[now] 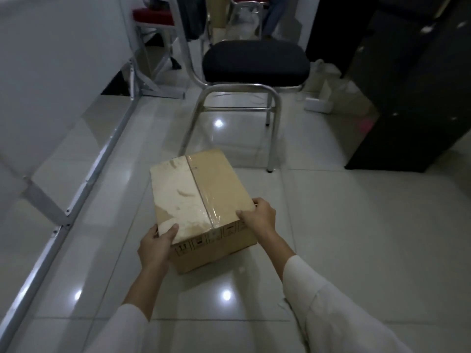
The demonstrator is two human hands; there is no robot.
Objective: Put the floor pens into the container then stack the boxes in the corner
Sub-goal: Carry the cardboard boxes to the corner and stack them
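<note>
Left hand and right hand both grip the cardboard box at its near corners only. The left thumb lies flat on top with the fingers wrapped round the side, out of sight. The right fingers curl over the top edge. The box sits low over the floor tiles, and I can't tell if it's resting or just lifted. Main risk: the far end is unsupported, so on a lift it could sag and rotate out of the grip. The left thumb also sits on glossy tape, which looks slippery. Next risk: the chair has legs just past the far edge, so pushing forward likely clips them. The black cabinet narrows the path on the right. No pens, container or second box in view.
</note>
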